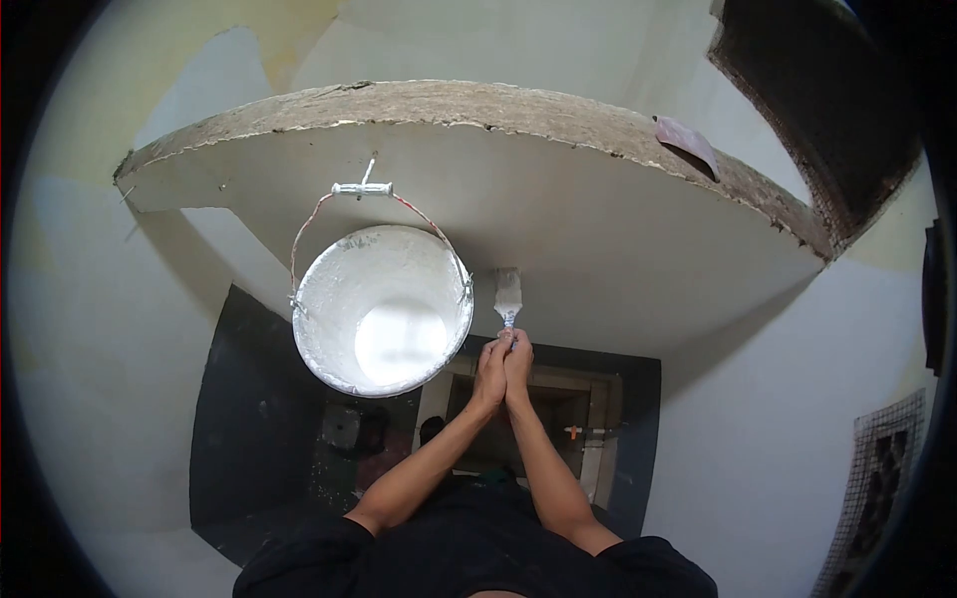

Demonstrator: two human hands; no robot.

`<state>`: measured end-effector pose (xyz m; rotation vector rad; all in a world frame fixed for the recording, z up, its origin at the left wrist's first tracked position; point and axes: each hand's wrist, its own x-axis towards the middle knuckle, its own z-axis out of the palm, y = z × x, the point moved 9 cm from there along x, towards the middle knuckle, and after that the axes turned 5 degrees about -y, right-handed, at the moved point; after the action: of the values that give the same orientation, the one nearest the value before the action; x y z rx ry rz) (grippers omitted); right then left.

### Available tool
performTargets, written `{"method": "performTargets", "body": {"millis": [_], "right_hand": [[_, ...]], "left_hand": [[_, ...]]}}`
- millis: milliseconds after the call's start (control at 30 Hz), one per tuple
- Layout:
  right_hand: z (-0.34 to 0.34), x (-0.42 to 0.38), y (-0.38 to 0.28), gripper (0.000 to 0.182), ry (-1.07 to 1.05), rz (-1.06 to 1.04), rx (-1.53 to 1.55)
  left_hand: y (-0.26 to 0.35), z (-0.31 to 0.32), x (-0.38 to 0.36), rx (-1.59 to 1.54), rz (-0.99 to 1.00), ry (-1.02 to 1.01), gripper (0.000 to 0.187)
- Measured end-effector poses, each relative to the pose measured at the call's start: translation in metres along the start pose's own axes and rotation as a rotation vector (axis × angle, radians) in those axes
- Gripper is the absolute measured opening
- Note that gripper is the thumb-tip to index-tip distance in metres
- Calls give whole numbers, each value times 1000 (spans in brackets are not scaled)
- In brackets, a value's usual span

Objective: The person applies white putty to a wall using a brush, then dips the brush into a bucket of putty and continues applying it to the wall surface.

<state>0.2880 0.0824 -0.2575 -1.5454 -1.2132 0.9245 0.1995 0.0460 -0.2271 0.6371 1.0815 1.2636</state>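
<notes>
Both my left hand and my right hand are closed together around the handle of a paintbrush. Its whitish bristles point up toward the pale wall panel, overlapping it in this view. Just left of the brush hangs a paint bucket, its wire handle with a white grip caught on a hook in the panel. White paint lies at the bottom, and the bucket's inner wall is smeared with it.
Above the panel runs a rough-edged ledge with a curved shard on it. Below are dark wall tiles and an orange-handled tap. A mesh-covered opening is at the right, a dark opening at upper right.
</notes>
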Motion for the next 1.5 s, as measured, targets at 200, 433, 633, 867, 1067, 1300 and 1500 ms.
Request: {"method": "performTargets", "body": {"millis": [200,433,633,867,1067,1300,1500], "right_hand": [[23,-8,50,26,-2,134,186],[25,23,10,29,-104,-32,404],[-16,-6,-72,28,-144,-143,400],[37,9,8,28,-190,-1,529],[70,9,88,34,-116,-4,247],[81,0,141,29,-94,121,167],[28,16,18,29,-51,-18,356]], "left_hand": [[-45,-18,26,-64,-122,-178,31],[4,-5,29,100,44,-111,37],[50,18,-6,217,310,-130,33],[-26,-32,39,228,264,-56,36],[-63,-69,55,347,230,55,52],[-93,-92,55,498,9,52,48],[-1,-15,31,134,126,-97,39]]}}
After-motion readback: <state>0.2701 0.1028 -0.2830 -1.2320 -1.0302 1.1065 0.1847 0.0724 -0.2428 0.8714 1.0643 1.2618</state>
